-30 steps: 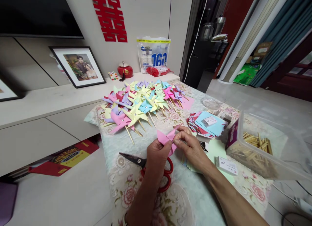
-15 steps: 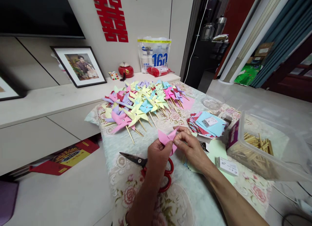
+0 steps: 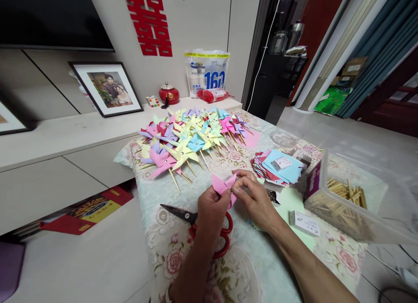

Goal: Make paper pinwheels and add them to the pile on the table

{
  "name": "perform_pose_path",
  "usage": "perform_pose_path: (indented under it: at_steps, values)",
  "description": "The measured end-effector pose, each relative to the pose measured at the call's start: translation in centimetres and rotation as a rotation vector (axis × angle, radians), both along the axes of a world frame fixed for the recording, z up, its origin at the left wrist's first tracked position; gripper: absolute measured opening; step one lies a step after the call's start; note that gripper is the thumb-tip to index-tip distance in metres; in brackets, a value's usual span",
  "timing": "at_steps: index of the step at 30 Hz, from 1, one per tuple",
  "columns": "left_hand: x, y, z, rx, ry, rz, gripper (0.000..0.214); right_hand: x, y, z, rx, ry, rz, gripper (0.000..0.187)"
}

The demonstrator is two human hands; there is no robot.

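Observation:
Between my two hands is a pink paper pinwheel (image 3: 221, 183), its blades folded in toward the centre. My left hand (image 3: 211, 207) grips its left and lower side with thumb and fingers. My right hand (image 3: 254, 196) pinches at the centre from the right, the fingertips closed on the paper; a small dark spot shows by the thumb. No stick is visible on this pinwheel. Under my left wrist lie scissors (image 3: 178, 213) with black blades and red handles, partly covered. Many finished pinwheels (image 3: 183, 153) on sticks lie in a heap beyond my hands.
Right of my hands lie stacked coloured paper sheets (image 3: 287, 174) with a small box (image 3: 281, 163) on top, pale green paper (image 3: 287, 203) and another small white box (image 3: 304, 223). A clear plastic bin (image 3: 333, 227) holds wooden sticks (image 3: 348, 198). A white cabinet (image 3: 65, 133) runs behind.
Almost nothing differs. Both hands keep hold of the pink pinwheel in the same place, with only a slight shift of the right fingertips at its centre.

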State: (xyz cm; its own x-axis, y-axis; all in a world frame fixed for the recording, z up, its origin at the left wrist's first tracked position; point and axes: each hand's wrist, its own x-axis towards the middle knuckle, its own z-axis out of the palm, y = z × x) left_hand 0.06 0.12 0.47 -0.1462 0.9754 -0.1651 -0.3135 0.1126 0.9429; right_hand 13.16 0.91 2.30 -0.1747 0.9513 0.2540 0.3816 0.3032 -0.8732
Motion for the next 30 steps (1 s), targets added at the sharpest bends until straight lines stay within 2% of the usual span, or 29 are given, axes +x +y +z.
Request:
perform_pose_path:
  at_steps: [7,14,19,24,30]
  values:
    - [0.0,0.0,-0.1,-0.008,-0.010,0.012,0.022,-0.2,-0.1,-0.2,0.121,-0.068,-0.031,0.016]
    - [0.0,-0.1,0.3,-0.024,-0.047,0.021,0.024,-0.6,-0.1,-0.9,0.019,0.021,-0.064,0.012]
    - [0.0,-0.2,0.0,-0.017,-0.086,0.008,0.024,-0.8,0.0,-1.3,0.006,0.117,-0.089,0.009]
    - [0.2,-0.1,-0.1,-0.011,-0.160,0.010,0.028,-0.8,0.1,-1.5,0.037,0.107,-0.108,0.009]
    - [0.1,0.0,-0.4,-0.012,-0.140,0.014,0.034,-0.8,0.1,-1.4,-0.018,0.105,-0.102,0.010]
